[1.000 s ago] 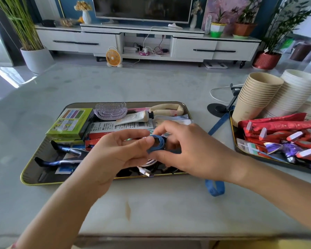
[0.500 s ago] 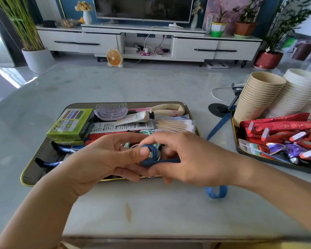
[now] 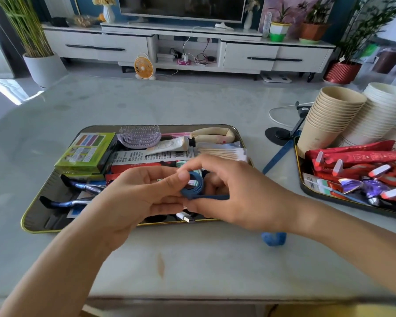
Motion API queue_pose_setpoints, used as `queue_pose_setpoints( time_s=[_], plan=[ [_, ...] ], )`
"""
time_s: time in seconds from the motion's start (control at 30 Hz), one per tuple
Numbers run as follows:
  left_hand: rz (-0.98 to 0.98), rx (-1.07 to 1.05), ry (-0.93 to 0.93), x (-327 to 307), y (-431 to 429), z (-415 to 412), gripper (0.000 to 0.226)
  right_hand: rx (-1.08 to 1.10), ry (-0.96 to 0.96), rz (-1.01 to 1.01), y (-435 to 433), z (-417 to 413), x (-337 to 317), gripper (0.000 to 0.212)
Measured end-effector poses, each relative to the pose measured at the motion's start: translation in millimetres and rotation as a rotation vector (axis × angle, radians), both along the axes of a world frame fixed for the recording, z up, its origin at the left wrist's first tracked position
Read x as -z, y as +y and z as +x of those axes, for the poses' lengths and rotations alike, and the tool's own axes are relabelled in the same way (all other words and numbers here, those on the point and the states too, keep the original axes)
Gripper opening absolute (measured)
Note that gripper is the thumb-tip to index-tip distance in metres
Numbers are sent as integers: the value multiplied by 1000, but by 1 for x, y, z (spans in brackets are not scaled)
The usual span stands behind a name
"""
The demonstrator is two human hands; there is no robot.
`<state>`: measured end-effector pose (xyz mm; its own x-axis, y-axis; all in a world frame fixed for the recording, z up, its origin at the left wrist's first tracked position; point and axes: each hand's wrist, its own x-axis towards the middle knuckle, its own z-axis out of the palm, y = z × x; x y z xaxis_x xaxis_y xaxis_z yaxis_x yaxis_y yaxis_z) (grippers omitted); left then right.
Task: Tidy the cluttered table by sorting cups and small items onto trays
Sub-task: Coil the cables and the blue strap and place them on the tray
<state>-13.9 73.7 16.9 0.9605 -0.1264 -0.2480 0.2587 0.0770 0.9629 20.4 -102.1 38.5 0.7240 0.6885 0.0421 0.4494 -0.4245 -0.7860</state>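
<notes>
Both hands meet over the front of the gold-rimmed tray. My left hand pinches a rolled-up coil of blue strap with thumb and fingers. My right hand grips the strap's straight run beside the coil. The strap's loose length passes under my right wrist, shows as a blue loop on the table, and runs off toward the right tray. The left tray holds a green box, a lilac hairbrush, a cream tube, cotton swabs and razors.
Two tilted stacks of paper cups, tan and white, lean on the right tray above red and purple sachets. A black phone stand with a white cable sits between the trays. The table's front edge is close.
The hands kept winding the blue strap into a coil and shifted slightly over the tray's front. The loose loop on the table stayed by my right wrist.
</notes>
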Motion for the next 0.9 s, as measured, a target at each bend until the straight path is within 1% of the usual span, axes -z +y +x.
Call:
queue_pose_setpoints(
  time_s=[0.07, 0.13, 0.17, 0.2, 0.27, 0.33, 0.4, 0.47, 0.53, 0.6, 0.67, 0.73, 0.8, 0.83, 0.9],
  plan=[
    [0, 86, 12, -4, 8, 0, 52, -81, -10, -59, 0, -1, -3, 37],
    [26, 131, 5, -6, 11, 1, 62, -125, 32, -109, 0, -3, -5, 35],
    [29, 113, -3, -6, 11, 2, 60, -117, 52, -112, 1, -4, -7, 31],
    [5, 80, -8, -5, 9, 2, 52, -86, 44, -102, 2, -4, -8, 28],
    [-84, 22, -11, -6, 2, 0, 39, 12, -105, -98, 4, -2, -6, 27],
    [-112, 6, -20, -3, -8, -3, 32, 89, -281, -139, 6, -1, -2, 32],
    [-94, -37, -33, -1, -16, -6, 31, 127, -338, -152, 8, -3, 3, 32],
    [-44, -78, -36, 3, -19, -5, 44, 144, -318, -140, 8, -3, 7, 29],
    [-10, -56, -10, 1, -16, -4, 53, 102, -241, -126, 7, -3, 7, 30],
    [24, 61, 26, -2, -5, -2, 54, -17, -141, -182, 5, -3, 2, 37],
    [59, 202, 35, -5, 7, -2, 57, -133, -27, -240, 2, -4, -5, 35],
    [76, 253, 19, -5, 13, -2, 67, -149, 9, -216, 0, -5, -8, 31],
    [64, 149, -9, -4, 11, 0, 73, -64, -68, -151, 1, -4, -7, 27],
    [43, 62, -24, -4, 7, 1, 69, -9, -116, -125, 1, -4, -6, 26],
    [-24, -72, -42, -4, -4, -1, 59, 85, -216, -108, 3, -3, -4, 31]
  ],
)
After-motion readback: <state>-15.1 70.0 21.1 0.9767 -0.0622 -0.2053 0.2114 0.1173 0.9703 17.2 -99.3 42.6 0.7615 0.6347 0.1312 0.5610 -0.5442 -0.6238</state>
